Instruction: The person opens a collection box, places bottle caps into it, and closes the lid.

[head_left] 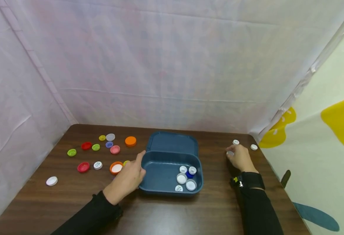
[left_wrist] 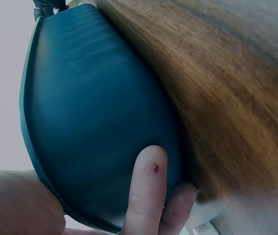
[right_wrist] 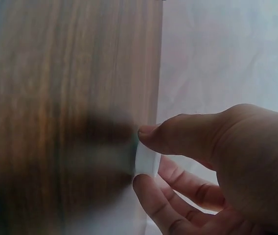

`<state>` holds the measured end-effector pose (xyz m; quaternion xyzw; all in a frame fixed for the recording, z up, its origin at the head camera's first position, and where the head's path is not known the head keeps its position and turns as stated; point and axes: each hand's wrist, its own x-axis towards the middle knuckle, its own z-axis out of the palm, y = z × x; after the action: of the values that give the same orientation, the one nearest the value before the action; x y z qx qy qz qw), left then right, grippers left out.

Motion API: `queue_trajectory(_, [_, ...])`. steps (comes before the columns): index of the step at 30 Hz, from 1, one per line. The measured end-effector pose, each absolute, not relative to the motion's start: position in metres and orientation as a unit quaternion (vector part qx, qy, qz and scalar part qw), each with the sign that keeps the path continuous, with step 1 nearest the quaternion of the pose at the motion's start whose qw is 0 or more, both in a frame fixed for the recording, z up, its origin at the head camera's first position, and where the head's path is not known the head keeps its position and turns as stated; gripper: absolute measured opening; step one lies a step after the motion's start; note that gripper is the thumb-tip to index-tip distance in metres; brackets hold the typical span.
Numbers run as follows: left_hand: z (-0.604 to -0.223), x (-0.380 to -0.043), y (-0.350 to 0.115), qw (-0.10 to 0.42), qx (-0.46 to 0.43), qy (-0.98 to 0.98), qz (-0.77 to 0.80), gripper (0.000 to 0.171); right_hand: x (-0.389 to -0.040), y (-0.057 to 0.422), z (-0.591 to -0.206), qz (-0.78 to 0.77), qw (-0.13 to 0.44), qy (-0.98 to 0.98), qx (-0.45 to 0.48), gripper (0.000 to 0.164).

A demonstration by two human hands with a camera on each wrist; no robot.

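A dark blue open box (head_left: pixel 163 192) stands mid-table with its lid (head_left: pixel 172 143) folded back behind it. Several white caps, among them a wide cap (head_left: pixel 190 185), and a blue cap (head_left: pixel 190 175) lie in its right part. My left hand (head_left: pixel 129 174) grips the box's left wall, the thumb over the rim and fingers (left_wrist: pixel 148 186) on the outer side. At the right of the table my right hand (head_left: pixel 238 158) pinches a white bottle cap (right_wrist: pixel 146 159) between thumb and fingertips. Another white cap (head_left: pixel 236 142) lies just beyond that hand.
Left of the box are scattered caps, such as an orange cap (head_left: pixel 130 141), a red cap (head_left: pixel 83 167), a green cap (head_left: pixel 72 152) and a white cap (head_left: pixel 52 181). One white cap (head_left: pixel 254 147) sits by the right table edge. Cloth walls (head_left: pixel 172 65) border the table.
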<state>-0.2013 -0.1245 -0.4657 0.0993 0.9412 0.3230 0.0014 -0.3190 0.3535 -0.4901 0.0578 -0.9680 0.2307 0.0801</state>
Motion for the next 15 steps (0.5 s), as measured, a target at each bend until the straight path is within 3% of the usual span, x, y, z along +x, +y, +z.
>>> queue_trajectory(9, [-0.466,-0.202,-0.125,0.000,0.101,0.941,0.323,0.069,-0.316,0.337,-0.479,0.234,0.086,-0.965,0.075,0.021])
queue_trajectory(15, [-0.465,-0.203,-0.124,0.005,0.098,0.941,0.324,0.069,-0.313,0.318,-0.466,0.236,0.119,-0.957,0.119,0.020])
